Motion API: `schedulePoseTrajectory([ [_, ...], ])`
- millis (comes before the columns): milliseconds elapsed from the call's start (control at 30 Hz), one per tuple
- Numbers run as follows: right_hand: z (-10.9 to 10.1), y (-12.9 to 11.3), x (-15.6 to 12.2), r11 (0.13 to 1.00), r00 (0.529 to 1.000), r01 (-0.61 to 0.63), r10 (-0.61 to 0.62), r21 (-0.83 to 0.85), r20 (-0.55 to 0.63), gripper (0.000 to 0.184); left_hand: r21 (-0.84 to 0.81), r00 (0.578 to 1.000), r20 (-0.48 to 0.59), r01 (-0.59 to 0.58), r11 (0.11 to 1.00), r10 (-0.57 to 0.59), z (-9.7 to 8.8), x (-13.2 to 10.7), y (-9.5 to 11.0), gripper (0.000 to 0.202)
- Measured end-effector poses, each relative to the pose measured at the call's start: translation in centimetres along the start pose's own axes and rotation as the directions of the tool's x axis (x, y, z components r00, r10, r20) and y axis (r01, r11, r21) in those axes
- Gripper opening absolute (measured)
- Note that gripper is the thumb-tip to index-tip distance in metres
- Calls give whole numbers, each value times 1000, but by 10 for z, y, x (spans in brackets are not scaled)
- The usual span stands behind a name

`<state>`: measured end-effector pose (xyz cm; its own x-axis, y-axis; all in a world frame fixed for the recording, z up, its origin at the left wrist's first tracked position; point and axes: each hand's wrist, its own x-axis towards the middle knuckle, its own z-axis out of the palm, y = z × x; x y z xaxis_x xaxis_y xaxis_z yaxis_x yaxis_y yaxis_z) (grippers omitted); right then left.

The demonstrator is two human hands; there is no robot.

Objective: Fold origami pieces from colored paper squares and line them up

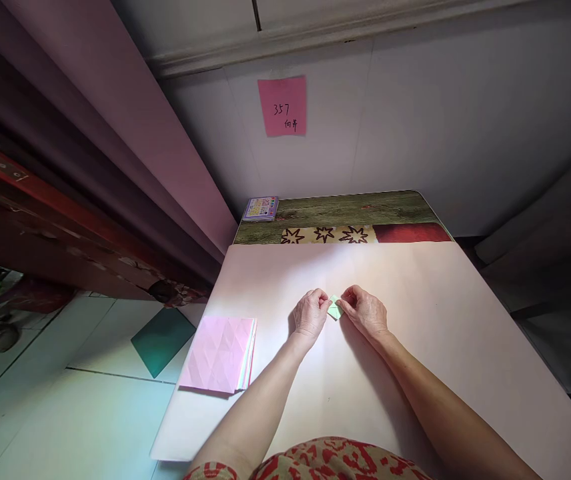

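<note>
A small piece of folded light green paper (335, 309) is held over the middle of the white-covered table (405, 280). My left hand (311, 312) pinches its left edge between thumb and fingertips. On the other side, my right hand (367, 311) grips the right corner with thumb and forefinger. Crease lines show on the paper, but the fingertips cover its side corners. To the left of my forearm lies a stack of square coloured paper (218, 353), with a creased pink sheet on top.
A small pack of printed cards or booklets (261, 209) sits at the table's far left corner. A dark green square (163, 341) lies on the tiled floor to the left. A pink note (283, 107) is stuck on the wall, and a purple curtain (165, 147) hangs at left.
</note>
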<state>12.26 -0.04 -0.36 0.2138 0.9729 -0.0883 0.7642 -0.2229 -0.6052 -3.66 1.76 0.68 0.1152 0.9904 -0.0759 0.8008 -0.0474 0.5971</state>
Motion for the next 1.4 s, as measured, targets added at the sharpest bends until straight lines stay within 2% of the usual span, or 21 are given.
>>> schedulePoseTrajectory([
  [167,-8,-6,6,1000,998,0,1,-21,69,16,-13,1000,-8,12,1000,-12,2,3,1,7],
  [367,-17,-21,6,974,989,1,32,-227,143,11,-6,994,81,75,997,-74,-5,5,8,13],
  [467,-17,-24,5,969,985,-2,44,-249,166,13,3,992,95,79,997,-79,-10,4,12,16],
  [733,-10,-15,2,983,989,9,18,-185,148,9,-29,986,157,58,998,-53,-22,-1,15,15],
  [867,-10,-4,-9,990,986,78,-59,-117,157,9,-50,975,220,57,997,-45,-23,-2,11,24],
  [1000,-9,7,-22,990,980,140,-143,33,135,12,-77,971,240,33,996,-14,-20,-6,5,13],
  [1100,-9,11,-29,972,979,151,-172,182,107,14,-101,981,184,-41,994,59,-17,-9,2,5],
  [1200,-11,9,-32,954,977,203,-211,222,12,18,-85,971,60,-226,970,231,-17,-12,2,5],
  [1267,-12,8,-32,945,960,274,-257,179,-110,20,-1,924,-32,-381,925,381,-19,-16,1,13],
  [1333,-12,8,-34,925,922,360,-334,120,-195,25,124,863,-64,-492,862,502,-21,-22,-3,22],
  [1400,-10,12,-38,899,894,432,-416,74,-165,29,222,826,-33,-543,810,563,-21,-31,-9,27],
])
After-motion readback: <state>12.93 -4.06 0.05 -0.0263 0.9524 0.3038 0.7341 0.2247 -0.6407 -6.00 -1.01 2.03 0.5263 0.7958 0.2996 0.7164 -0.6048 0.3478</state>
